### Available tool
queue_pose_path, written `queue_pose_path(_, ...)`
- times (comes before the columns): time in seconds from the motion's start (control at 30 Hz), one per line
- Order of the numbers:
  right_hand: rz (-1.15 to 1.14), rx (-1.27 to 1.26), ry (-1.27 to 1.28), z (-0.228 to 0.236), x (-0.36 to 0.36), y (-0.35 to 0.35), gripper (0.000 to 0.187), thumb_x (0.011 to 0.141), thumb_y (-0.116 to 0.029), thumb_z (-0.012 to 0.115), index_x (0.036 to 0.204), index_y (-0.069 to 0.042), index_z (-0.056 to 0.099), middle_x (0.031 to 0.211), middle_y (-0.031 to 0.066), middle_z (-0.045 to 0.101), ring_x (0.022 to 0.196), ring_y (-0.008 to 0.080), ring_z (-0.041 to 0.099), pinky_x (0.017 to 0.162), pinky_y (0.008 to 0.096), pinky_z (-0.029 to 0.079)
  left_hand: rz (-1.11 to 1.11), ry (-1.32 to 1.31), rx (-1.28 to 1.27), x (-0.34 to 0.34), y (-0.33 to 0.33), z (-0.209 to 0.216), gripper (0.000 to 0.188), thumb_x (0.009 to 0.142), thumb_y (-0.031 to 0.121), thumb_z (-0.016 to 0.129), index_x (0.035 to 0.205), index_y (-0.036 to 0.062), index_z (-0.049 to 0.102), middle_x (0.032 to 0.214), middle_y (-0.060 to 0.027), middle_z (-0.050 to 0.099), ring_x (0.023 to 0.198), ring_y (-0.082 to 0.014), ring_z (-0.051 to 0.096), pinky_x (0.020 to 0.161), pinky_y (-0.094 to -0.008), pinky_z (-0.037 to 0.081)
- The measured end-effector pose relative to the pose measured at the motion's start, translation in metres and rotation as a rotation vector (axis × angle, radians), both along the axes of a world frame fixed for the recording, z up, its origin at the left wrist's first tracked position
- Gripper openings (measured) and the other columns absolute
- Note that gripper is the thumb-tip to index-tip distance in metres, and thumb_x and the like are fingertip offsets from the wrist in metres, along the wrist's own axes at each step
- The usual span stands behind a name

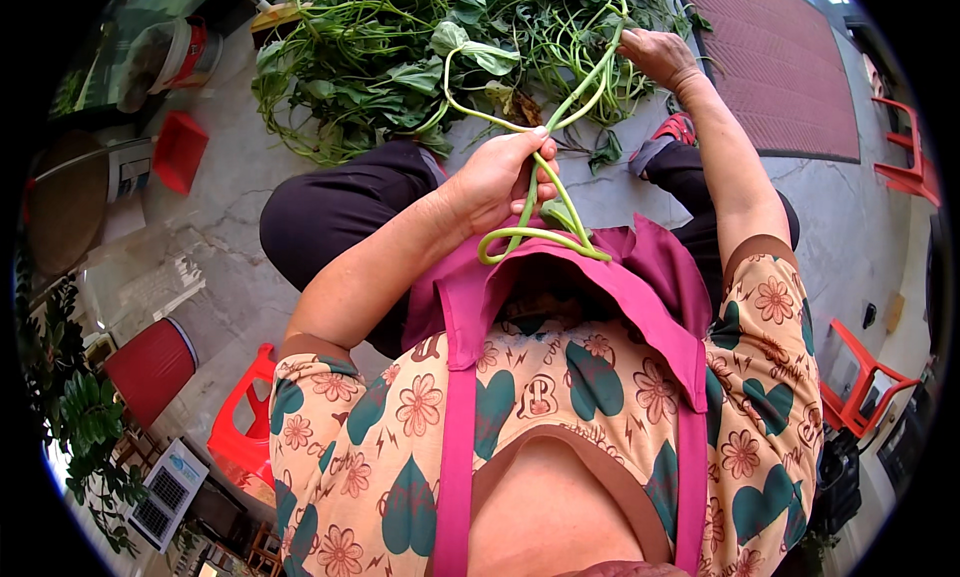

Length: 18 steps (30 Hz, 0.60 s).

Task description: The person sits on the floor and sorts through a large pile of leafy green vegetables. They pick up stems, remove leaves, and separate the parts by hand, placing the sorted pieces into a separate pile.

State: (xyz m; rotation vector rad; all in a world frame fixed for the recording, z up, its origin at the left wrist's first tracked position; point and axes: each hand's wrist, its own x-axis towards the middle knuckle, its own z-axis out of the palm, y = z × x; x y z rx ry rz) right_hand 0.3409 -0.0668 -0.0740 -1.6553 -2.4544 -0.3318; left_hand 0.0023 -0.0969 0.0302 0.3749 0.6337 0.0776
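My left hand [505, 177] is closed round a few long green vine stems [563, 199], thumb on top, in front of my lap. Their lower ends loop over the magenta apron [640, 267]. One stem bends up and left to a folded leaf. Farther off to the right, my right hand [658, 57] has its fingers curled at the upper part of the same stems. What exactly sits between those fingertips is partly hidden. Beyond both hands a large heap of leafy green vines [390, 67] lies on the floor.
Grey tiled floor [225, 217] surrounds me. A dark red mat [780, 67] lies at the far right. A red dustpan [180, 152] and a white bucket [190, 52] stand at the left. Red plastic stools [245, 412] are on both sides, with a potted plant [90, 417] at the left edge.
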Motion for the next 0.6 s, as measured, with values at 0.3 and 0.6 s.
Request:
queue_pose_path(0.3,-0.579,-0.204,-0.061,0.008,0.087,-0.027,0.029,0.092,-0.04,0.039,0.092,-0.013,0.049,0.08,0.0164,0.063,0.076,0.0359,0.061,0.061,0.0466,0.047,0.018,-0.178,-0.065,-0.019,-0.014,0.035,0.029,0.096,0.03,0.036,0.077,0.0095,0.04,0.063,-0.003,0.042,0.053,-0.0135,0.044,0.03,-0.0199,0.03)
queue_pose_path(0.6,-0.869,-0.485,0.672,0.019,0.104,-0.069,0.032,0.088,-0.037,0.052,0.091,-0.008,0.065,0.069,0.005,0.061,0.059,0.0144,0.055,0.055,0.0339,0.043,0.095,-0.003,0.09,-0.013,0.0,0.004,0.027,0.096,0.03,0.035,0.08,0.0089,0.042,0.067,-0.0025,0.045,0.058,-0.0127,0.045,0.036,-0.0201,0.031)
